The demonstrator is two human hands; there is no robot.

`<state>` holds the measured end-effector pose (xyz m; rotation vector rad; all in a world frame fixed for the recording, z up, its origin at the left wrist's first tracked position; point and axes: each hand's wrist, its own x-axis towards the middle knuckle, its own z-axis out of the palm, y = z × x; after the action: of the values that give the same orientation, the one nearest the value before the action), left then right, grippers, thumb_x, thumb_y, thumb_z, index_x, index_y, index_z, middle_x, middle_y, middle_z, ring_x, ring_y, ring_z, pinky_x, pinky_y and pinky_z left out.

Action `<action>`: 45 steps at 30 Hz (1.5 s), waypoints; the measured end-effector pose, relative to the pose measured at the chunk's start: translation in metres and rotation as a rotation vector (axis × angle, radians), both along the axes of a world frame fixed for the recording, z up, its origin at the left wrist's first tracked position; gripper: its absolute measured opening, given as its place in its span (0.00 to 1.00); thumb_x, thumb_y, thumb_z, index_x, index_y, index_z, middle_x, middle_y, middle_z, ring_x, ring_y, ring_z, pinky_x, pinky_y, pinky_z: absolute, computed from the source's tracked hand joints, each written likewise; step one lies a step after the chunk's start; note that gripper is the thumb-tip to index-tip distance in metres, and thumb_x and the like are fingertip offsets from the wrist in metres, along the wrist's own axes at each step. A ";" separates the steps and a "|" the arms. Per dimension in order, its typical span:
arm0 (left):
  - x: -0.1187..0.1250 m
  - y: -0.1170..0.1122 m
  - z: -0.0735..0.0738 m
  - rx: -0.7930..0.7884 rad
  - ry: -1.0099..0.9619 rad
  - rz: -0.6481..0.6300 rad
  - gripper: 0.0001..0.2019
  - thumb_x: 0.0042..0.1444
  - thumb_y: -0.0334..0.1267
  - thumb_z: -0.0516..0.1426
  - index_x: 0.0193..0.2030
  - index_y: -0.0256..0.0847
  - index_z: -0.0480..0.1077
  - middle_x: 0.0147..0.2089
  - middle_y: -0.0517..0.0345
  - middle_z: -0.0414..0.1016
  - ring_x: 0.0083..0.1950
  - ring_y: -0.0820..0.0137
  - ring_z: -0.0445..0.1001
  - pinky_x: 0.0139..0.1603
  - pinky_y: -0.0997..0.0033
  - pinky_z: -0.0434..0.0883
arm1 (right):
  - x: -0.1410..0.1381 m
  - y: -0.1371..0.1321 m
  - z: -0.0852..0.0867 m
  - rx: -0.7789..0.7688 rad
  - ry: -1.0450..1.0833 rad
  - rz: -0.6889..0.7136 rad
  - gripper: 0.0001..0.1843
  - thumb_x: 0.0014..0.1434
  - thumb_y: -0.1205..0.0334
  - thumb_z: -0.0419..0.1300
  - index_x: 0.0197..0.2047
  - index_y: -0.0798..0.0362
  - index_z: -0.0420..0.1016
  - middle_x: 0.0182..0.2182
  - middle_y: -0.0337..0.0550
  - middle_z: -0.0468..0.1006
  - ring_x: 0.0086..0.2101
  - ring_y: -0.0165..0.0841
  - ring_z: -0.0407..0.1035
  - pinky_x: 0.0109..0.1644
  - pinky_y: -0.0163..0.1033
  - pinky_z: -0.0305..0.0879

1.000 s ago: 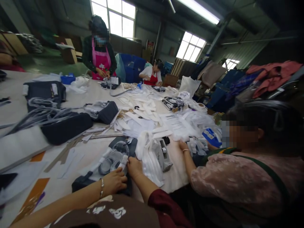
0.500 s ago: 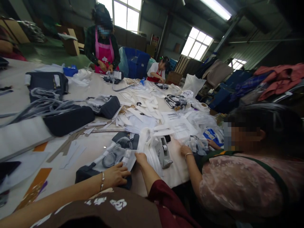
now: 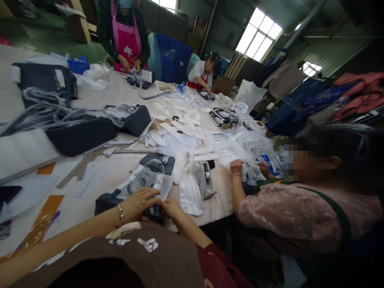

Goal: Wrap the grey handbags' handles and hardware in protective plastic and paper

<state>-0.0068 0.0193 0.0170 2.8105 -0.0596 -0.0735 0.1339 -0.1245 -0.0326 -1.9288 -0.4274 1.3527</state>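
Note:
A dark navy bag (image 3: 106, 203) lies on the table before me, with grey straps in clear wrap (image 3: 144, 178) on top. A white sheet (image 3: 166, 185) lies over its right part. My left hand (image 3: 138, 204) rests palm down on the bag's near side, fingers stretched out. At the bag's near right corner, my right hand (image 3: 172, 209) has its fingers curled in, close to the sheet's lower end. What those fingertips hold is hidden. Just right of the bag stand a roll of white strip material (image 3: 189, 192) and a grey tape dispenser (image 3: 207, 182).
A co-worker (image 3: 303, 208) sits close on my right, handling wrapped straps. Two more people (image 3: 129, 44) work across the table. Other dark bags (image 3: 81, 134) lie at the left. White paper strips (image 3: 177, 136) and plastic wrap (image 3: 255, 146) cover the middle.
My right hand has moved down and left, from the white sheet's right edge to the bag's near corner. My left hand stays on the bag. The view has tilted downward.

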 end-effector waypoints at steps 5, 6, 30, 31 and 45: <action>-0.003 -0.005 0.019 0.020 0.074 0.135 0.23 0.44 0.43 0.69 0.45 0.38 0.70 0.47 0.47 0.70 0.48 0.54 0.70 0.48 0.56 0.67 | 0.005 0.009 -0.006 0.053 -0.107 -0.036 0.11 0.52 0.64 0.63 0.21 0.56 0.67 0.17 0.37 0.67 0.20 0.27 0.60 0.22 0.30 0.53; -0.004 -0.005 0.020 0.014 0.067 0.144 0.22 0.44 0.43 0.69 0.45 0.38 0.70 0.46 0.48 0.70 0.48 0.55 0.70 0.48 0.57 0.67 | 0.006 0.012 -0.007 0.060 -0.131 -0.046 0.11 0.52 0.66 0.62 0.21 0.56 0.67 0.17 0.37 0.67 0.20 0.27 0.60 0.22 0.30 0.54; -0.008 0.009 0.008 -0.342 0.179 0.075 0.14 0.61 0.45 0.54 0.46 0.48 0.80 0.44 0.52 0.77 0.45 0.61 0.75 0.44 0.68 0.66 | 0.002 0.014 0.011 0.017 -0.107 -0.004 0.11 0.58 0.68 0.54 0.24 0.53 0.65 0.14 0.34 0.65 0.17 0.27 0.60 0.22 0.31 0.53; -0.010 0.009 0.008 -0.347 0.151 0.053 0.14 0.61 0.46 0.56 0.46 0.48 0.80 0.44 0.52 0.77 0.45 0.61 0.75 0.45 0.68 0.66 | -0.002 0.009 0.012 -0.005 -0.074 0.005 0.13 0.59 0.68 0.53 0.22 0.53 0.64 0.13 0.34 0.64 0.15 0.27 0.57 0.21 0.31 0.52; -0.072 0.055 0.033 -0.382 -0.037 0.774 0.21 0.62 0.52 0.48 0.45 0.42 0.76 0.47 0.54 0.79 0.48 0.64 0.75 0.51 0.69 0.68 | -0.002 -0.007 0.006 -0.144 0.023 -0.080 0.24 0.64 0.42 0.51 0.30 0.55 0.67 0.22 0.41 0.68 0.17 0.28 0.61 0.18 0.32 0.51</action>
<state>-0.0783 0.0742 0.0496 2.2725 0.8933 0.1559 0.1321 -0.1314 -0.0265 -2.0230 -0.2444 1.3844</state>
